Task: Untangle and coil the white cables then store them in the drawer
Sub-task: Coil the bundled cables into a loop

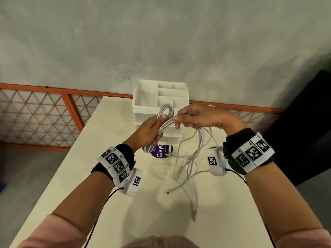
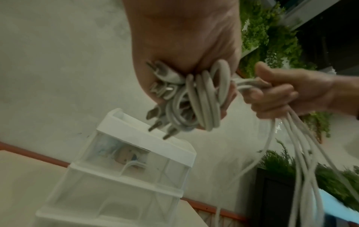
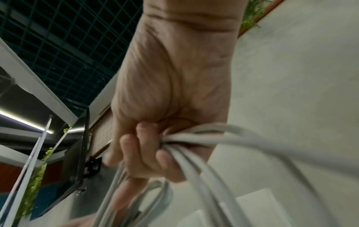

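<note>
My left hand (image 1: 150, 130) grips a coiled bundle of white cables (image 1: 165, 116) above the table, with several plug ends sticking out below the fist (image 2: 161, 98). Just to its right, my right hand (image 1: 195, 116) curls round the cable strands (image 3: 194, 139) that run from the coil. The loose strands (image 1: 189, 158) hang down from it and trail across the table, one connector (image 1: 170, 191) lying near the middle. Behind the hands stands the white drawer unit (image 1: 143, 104) with clear drawer fronts (image 2: 136, 159) that all look pushed in.
The cream table (image 1: 89, 167) carries a round purple sticker (image 1: 161, 152) under the cables. An orange lattice railing (image 1: 35, 111) and a grey wall run behind it. A dark panel (image 1: 304, 122) stands at the right. Black wires run from both wrist cameras.
</note>
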Demonstrator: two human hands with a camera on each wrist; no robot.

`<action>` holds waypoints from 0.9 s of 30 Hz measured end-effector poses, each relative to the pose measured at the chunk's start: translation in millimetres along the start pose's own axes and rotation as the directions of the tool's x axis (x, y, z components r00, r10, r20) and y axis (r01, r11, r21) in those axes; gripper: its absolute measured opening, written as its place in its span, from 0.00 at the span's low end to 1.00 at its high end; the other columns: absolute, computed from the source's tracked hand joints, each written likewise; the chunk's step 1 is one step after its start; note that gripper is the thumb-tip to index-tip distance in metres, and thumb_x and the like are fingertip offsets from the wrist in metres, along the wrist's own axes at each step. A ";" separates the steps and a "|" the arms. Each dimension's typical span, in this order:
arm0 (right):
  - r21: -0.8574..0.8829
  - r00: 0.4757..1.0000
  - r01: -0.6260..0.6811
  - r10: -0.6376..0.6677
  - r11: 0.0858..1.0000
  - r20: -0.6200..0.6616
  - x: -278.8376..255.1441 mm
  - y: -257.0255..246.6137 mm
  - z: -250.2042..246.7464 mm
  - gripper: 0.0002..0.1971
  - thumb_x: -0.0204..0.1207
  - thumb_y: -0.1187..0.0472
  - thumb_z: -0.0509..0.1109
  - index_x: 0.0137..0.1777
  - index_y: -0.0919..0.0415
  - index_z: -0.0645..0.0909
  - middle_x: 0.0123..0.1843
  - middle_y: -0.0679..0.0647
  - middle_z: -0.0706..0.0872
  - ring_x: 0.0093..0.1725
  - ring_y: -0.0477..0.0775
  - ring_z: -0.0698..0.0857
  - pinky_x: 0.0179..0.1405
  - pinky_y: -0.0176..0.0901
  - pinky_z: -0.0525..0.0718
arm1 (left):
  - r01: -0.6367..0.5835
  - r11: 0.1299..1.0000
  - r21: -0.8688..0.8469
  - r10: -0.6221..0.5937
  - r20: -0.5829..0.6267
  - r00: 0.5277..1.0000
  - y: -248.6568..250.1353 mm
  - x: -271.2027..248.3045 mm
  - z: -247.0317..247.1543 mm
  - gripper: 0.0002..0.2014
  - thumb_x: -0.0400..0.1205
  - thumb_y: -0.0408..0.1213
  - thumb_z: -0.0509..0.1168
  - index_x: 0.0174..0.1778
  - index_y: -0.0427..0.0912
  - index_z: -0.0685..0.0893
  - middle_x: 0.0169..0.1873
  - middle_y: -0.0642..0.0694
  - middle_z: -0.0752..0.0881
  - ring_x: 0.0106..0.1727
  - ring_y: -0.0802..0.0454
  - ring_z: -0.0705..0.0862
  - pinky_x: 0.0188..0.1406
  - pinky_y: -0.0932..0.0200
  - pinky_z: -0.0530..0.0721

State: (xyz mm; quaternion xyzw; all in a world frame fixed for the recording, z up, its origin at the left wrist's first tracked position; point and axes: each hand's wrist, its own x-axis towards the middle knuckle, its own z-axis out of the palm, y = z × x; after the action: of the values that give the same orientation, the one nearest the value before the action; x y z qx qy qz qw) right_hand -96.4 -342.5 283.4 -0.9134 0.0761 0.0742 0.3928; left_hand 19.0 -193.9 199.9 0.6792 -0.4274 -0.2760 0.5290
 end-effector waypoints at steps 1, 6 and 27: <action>-0.005 0.999 0.022 -0.022 1.000 -0.033 1.7 -3.4 -0.7 0.16 0.79 0.46 0.66 0.40 0.57 0.87 0.22 0.44 0.70 0.24 0.46 0.67 0.26 0.38 0.67 | 0.012 1.000 0.002 -0.012 0.001 1.000 1.0 -0.8 3.7 0.24 0.86 0.56 0.44 0.37 0.42 0.73 0.16 0.51 0.72 0.14 0.55 0.69 0.21 0.59 0.72; 0.143 0.957 0.096 -0.052 0.985 -0.284 12.5 -12.9 -1.0 0.10 0.74 0.57 0.74 0.42 0.61 0.77 0.22 0.54 0.77 0.18 0.42 0.70 0.20 0.33 0.65 | 0.040 0.998 -0.053 -0.037 0.067 0.997 7.4 -7.3 20.3 0.35 0.79 0.67 0.39 0.36 0.40 0.77 0.15 0.52 0.73 0.15 0.54 0.69 0.19 0.63 0.71; 0.527 0.826 0.236 0.117 0.817 -0.551 28.2 20.0 64.9 0.16 0.84 0.49 0.58 0.42 0.56 0.81 0.26 0.49 0.73 0.23 0.45 0.68 0.25 0.36 0.68 | -0.153 0.971 -0.181 0.133 -0.117 0.984 9.7 1.6 5.8 0.14 0.86 0.41 0.58 0.34 0.42 0.72 0.20 0.51 0.75 0.19 0.53 0.74 0.25 0.60 0.80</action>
State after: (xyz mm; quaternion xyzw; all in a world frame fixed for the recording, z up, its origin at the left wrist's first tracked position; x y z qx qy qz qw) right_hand -77.7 -311.1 219.5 -0.7343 0.1766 -0.2360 0.6114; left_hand 12.2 -198.8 207.6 0.6065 -0.4190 -0.2408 0.6313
